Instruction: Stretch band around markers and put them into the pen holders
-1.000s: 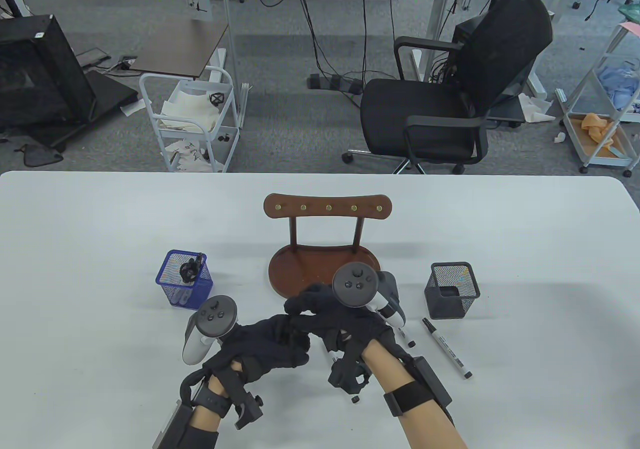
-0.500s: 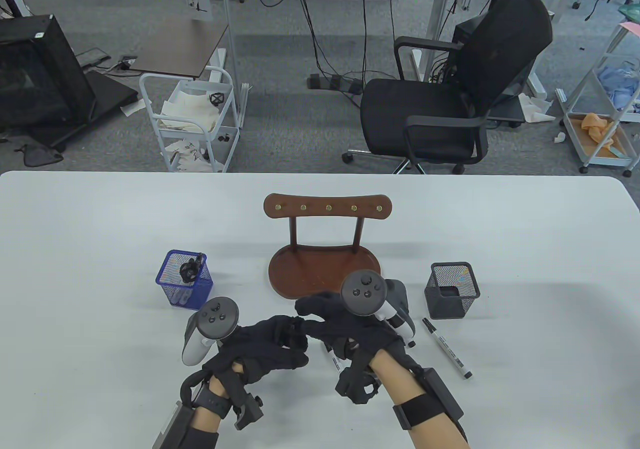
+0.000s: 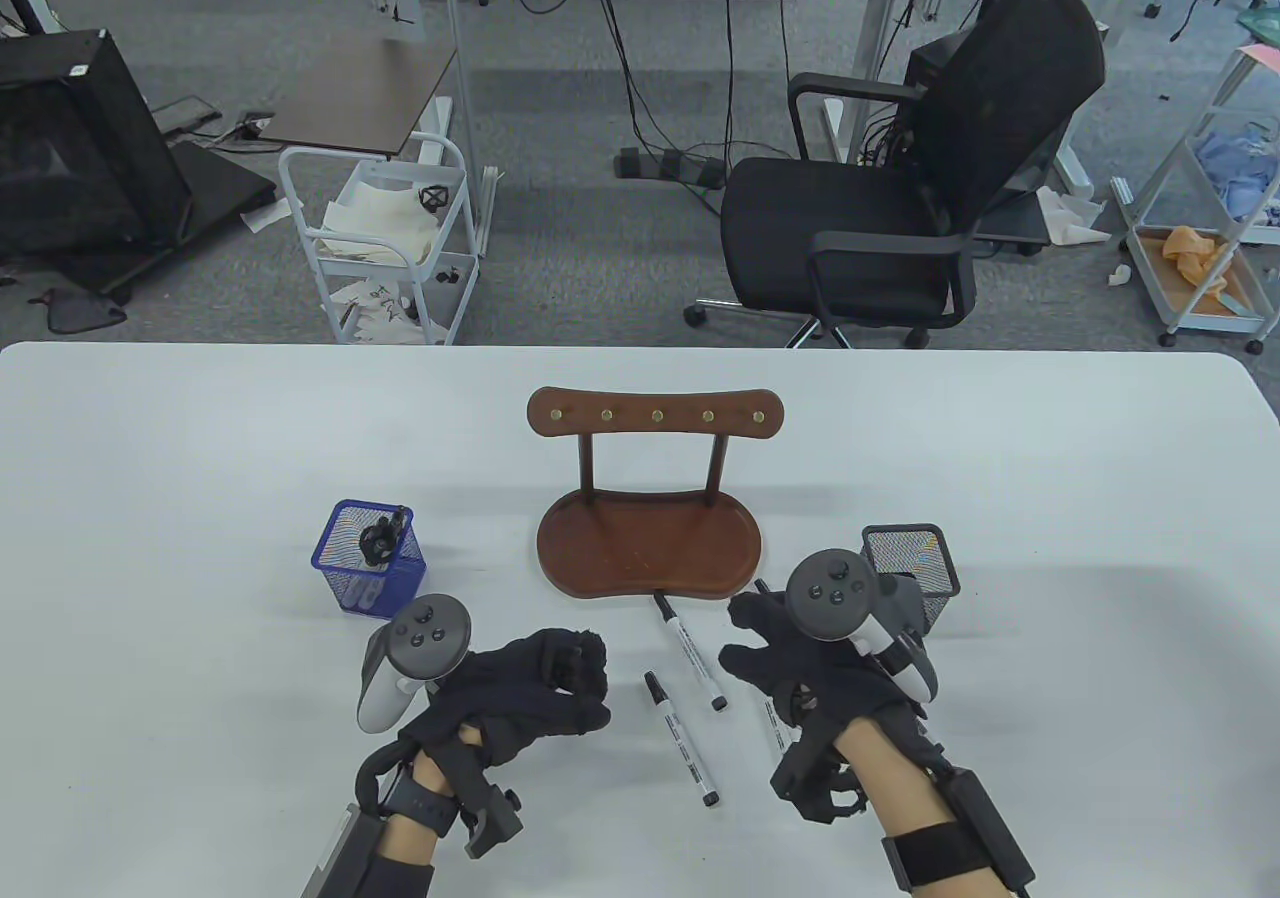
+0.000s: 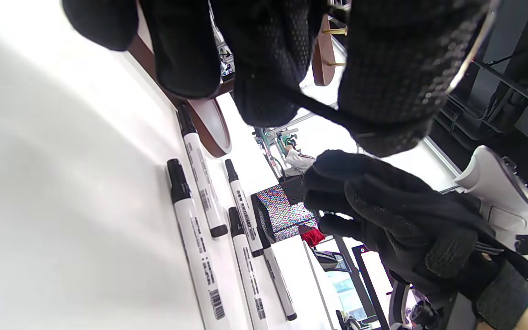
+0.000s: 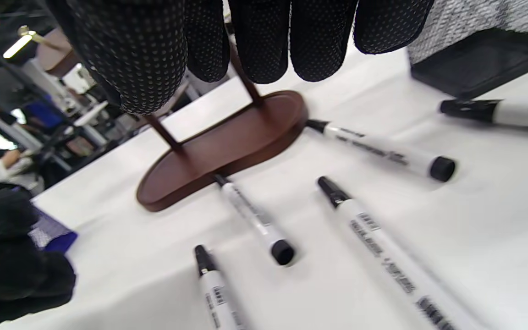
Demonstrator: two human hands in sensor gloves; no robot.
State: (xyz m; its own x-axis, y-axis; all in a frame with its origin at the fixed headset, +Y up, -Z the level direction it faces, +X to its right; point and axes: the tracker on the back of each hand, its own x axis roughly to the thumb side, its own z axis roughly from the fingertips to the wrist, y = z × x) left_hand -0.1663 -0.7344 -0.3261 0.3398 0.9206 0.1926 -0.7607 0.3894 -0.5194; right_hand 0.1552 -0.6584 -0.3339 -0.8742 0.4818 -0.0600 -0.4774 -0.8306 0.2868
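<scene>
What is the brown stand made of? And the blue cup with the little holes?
The brown stand looks like polished dark wood: smooth and slightly shiny, with small brass-coloured pegs on its top bar. The blue cup looks like painted metal wire mesh, since you can see through its walls.

Five loose markers (image 5: 383, 238) lie on the tabletop (image 3: 200, 458); two mesh holders (image 3: 368, 558), one wooden rack (image 3: 650, 538), two gloved hands (image 3: 540, 688).
</scene>
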